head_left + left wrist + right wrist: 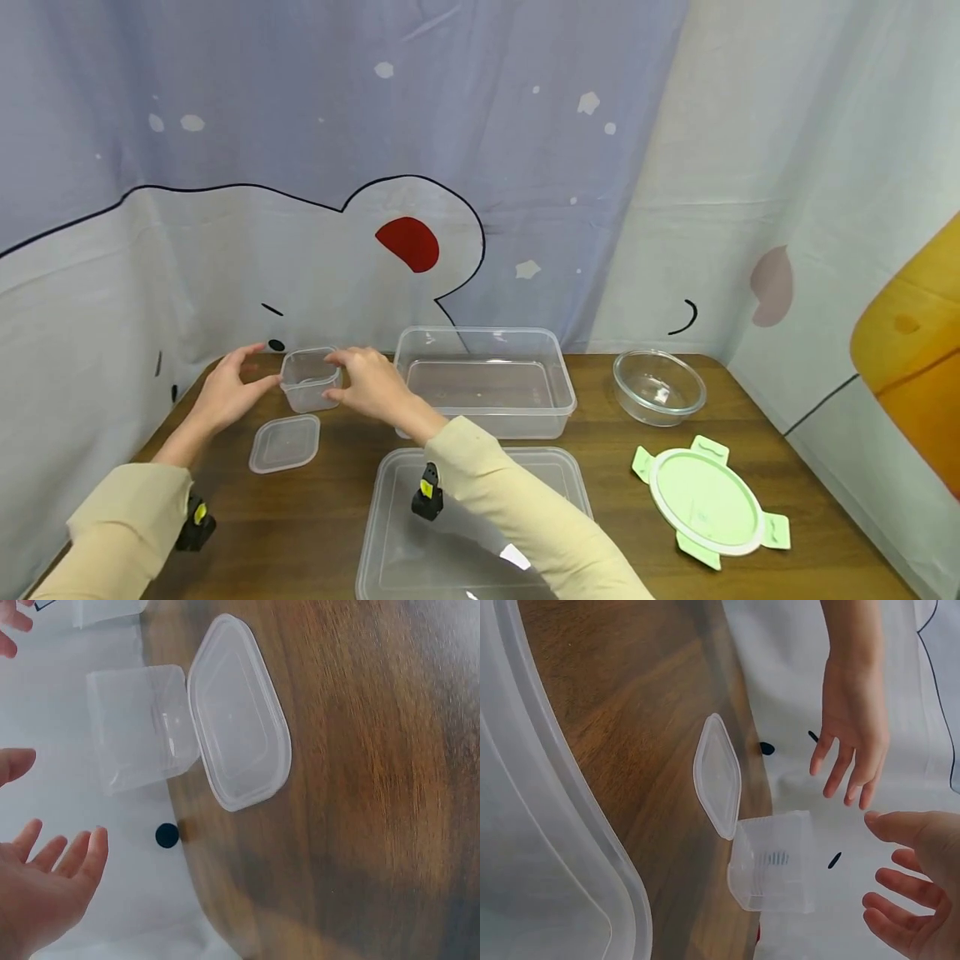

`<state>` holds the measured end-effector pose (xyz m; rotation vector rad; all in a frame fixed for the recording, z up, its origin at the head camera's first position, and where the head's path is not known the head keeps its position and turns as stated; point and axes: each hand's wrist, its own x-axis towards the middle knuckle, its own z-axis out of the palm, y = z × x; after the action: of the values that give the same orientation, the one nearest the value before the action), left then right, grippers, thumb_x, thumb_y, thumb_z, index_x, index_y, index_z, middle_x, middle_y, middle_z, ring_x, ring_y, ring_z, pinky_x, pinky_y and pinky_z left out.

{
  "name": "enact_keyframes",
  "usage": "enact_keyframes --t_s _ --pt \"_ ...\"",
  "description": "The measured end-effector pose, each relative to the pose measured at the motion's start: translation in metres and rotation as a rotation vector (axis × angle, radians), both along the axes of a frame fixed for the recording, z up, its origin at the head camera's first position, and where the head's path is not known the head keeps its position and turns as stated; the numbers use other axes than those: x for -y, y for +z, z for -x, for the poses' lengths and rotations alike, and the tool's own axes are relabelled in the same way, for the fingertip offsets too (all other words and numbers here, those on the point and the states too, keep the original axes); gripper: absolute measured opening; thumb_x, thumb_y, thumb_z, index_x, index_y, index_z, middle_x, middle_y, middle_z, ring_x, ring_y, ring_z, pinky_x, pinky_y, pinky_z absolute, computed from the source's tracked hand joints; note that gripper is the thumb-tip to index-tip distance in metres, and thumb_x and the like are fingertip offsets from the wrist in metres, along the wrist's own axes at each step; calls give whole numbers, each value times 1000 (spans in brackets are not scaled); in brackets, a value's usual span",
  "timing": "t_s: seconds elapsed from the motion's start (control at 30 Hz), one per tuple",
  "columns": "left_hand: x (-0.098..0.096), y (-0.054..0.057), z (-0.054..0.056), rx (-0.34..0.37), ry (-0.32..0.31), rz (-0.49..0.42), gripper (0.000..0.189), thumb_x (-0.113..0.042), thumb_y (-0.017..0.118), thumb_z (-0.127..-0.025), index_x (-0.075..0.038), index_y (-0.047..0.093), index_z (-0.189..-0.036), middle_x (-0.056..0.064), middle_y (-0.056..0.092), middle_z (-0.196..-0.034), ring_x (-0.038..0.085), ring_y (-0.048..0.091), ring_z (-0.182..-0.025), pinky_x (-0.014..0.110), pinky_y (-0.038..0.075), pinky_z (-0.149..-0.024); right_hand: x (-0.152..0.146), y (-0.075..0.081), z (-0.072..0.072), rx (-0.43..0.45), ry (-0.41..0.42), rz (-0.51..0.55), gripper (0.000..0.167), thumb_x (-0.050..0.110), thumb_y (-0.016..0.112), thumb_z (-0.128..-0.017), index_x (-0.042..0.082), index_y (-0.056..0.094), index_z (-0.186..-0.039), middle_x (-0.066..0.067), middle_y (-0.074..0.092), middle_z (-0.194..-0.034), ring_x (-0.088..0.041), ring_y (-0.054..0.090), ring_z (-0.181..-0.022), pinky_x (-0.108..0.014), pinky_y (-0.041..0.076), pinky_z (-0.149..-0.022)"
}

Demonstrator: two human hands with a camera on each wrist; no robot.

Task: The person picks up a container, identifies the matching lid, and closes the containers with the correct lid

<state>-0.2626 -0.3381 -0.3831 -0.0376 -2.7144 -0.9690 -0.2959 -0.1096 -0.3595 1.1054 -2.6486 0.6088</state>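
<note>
A small clear plastic container (311, 397), open at the top, stands upright on the table. My left hand (225, 388) is at its left side and my right hand (375, 387) at its right, fingers spread and loosely bent. In the right wrist view, the fingers of the right hand (922, 889) and the left hand (857, 712) are apart from the container (769, 862), with nothing in them. A small translucent lid (285, 444) lies flat just in front of the container. The left wrist view shows this lid (236, 720) beside the container's base.
Right of the small container stands a large clear plastic container (483, 425). Its large lid (390, 533) lies in front, partly under my right sleeve. Farther right are a round glass bowl (660, 412) and a green lid (705, 500) with side flaps. A printed curtain (525, 167) hangs behind the table.
</note>
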Motion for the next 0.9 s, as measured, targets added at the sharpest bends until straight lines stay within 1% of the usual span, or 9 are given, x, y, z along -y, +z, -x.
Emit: enact_keyframes --t_s 0.07,0.17,0.27,0.33,0.43,0.53,0.73,0.9 --pt "4 -1 1 33 -10 -12 71 -31 59 -93 6 29 -146 36 35 -142 51 44 -123 64 42 -93 3 -2 0 30 2 18 49 33 75 -84 14 62 -127 1 68 -120 -13 63 -107 -21 50 -91" --pt "9 -4 1 78 -23 -25 75 -31 59 -93 5 24 -148 37 33 -143 52 41 -125 65 40 -94 7 -4 0 64 -4 33 50 33 75 -84 14 61 -127 1 69 -117 -10 65 -99 -17 50 -81" --pt "12 -8 3 102 -37 -39 78 -32 60 -92 5 21 -148 38 33 -143 52 39 -127 66 39 -95 11 -6 -2 77 -23 35 51 34 76 -82 15 61 -127 3 70 -115 -8 66 -94 -15 50 -76" --pt "12 -11 3 110 -47 -45 78 -31 61 -92 6 20 -148 38 33 -143 53 38 -128 65 39 -96 13 -8 -3 67 -37 21 55 38 77 -80 16 61 -128 4 70 -114 -6 66 -94 -14 49 -76" --pt "13 -16 3 117 -60 -49 79 -27 62 -91 7 20 -148 39 33 -142 54 36 -128 65 39 -96 16 -12 -6 60 -41 -4 61 42 79 -77 15 60 -128 4 69 -115 -7 65 -98 -14 50 -79" --pt "13 -21 3 124 -70 -51 80 -25 64 -91 7 19 -148 40 33 -141 55 35 -128 66 39 -96 19 -17 -8 77 -44 -28 65 45 80 -75 15 59 -129 4 69 -115 -7 64 -102 -14 49 -82" --pt "12 -26 9 148 -89 -70 83 -24 65 -90 7 16 -148 41 31 -142 55 33 -129 68 37 -97 26 -24 -6 125 -57 -53 64 48 81 -72 18 62 -125 6 71 -111 -5 64 -99 -11 46 -77" --pt "10 -29 14 171 -103 -86 86 -23 66 -88 8 14 -149 38 26 -147 53 32 -131 67 37 -98 32 -31 -3 168 -68 -58 62 49 82 -69 20 64 -122 8 71 -109 -3 64 -96 -9 45 -73"
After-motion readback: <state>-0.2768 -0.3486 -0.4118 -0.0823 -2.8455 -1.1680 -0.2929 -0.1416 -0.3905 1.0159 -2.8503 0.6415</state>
